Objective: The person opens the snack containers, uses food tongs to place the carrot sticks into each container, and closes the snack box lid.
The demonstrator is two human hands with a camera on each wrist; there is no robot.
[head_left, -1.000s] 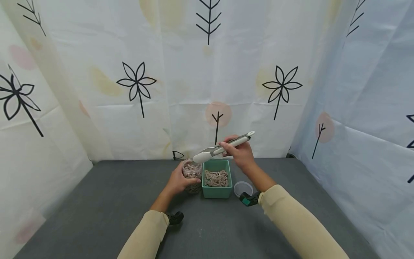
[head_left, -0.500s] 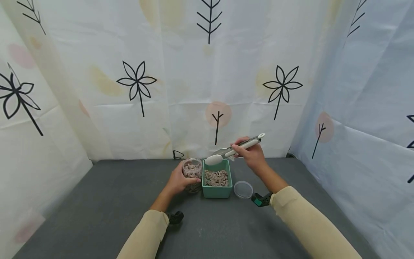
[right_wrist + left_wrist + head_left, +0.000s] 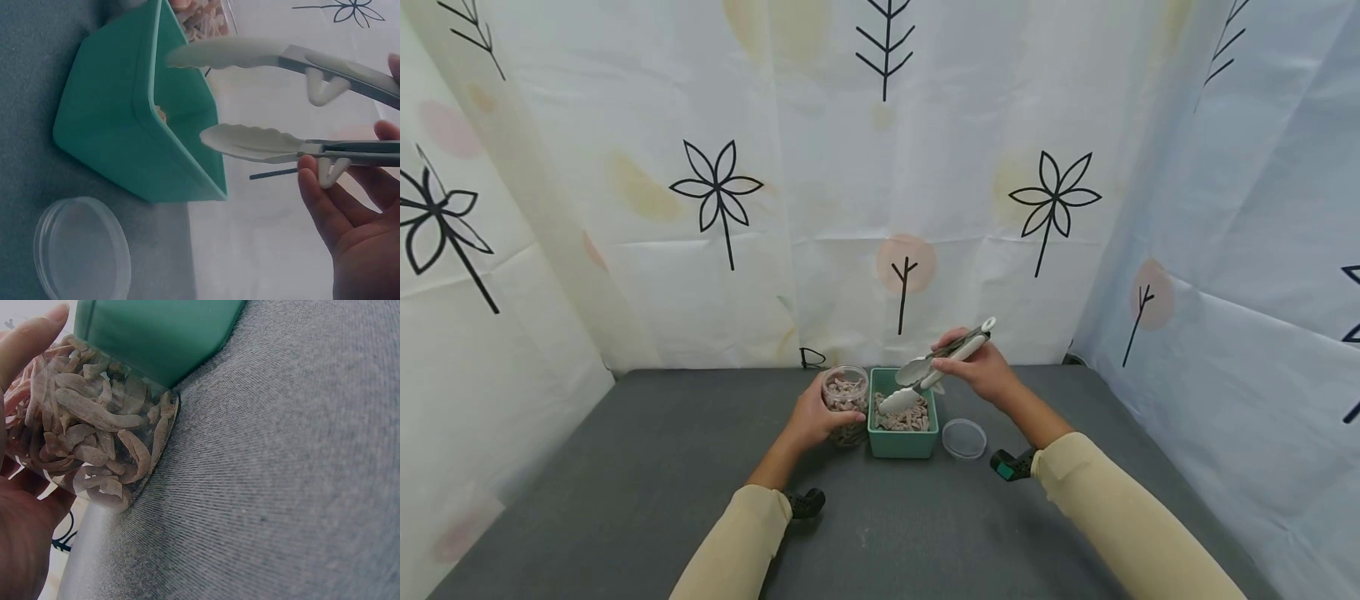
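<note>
My left hand [image 3: 812, 417] grips a clear jar [image 3: 846, 385] filled with pale brown, twisted dried pieces [image 3: 94, 425]; the jar stands on the table against the green bin's left side. My right hand [image 3: 981, 371] holds a pair of white and grey tongs [image 3: 250, 147], their two scalloped heads spread apart with nothing between them. Those heads hang at the mouth of the green bin [image 3: 903, 447], pointing down into it. Inside the bin lies a layer of the same dried pieces [image 3: 917, 419], partly hidden by the tongs.
A round clear lid [image 3: 964, 439] lies flat on the dark grey table [image 3: 880, 533], just right of the bin. Behind the table hangs a white patterned cloth [image 3: 820, 208], which also closes off both sides.
The tongs have moved right from over the jar to the bin, then lowered to its mouth, and their heads have spread apart. The left hand stays on the jar.
</note>
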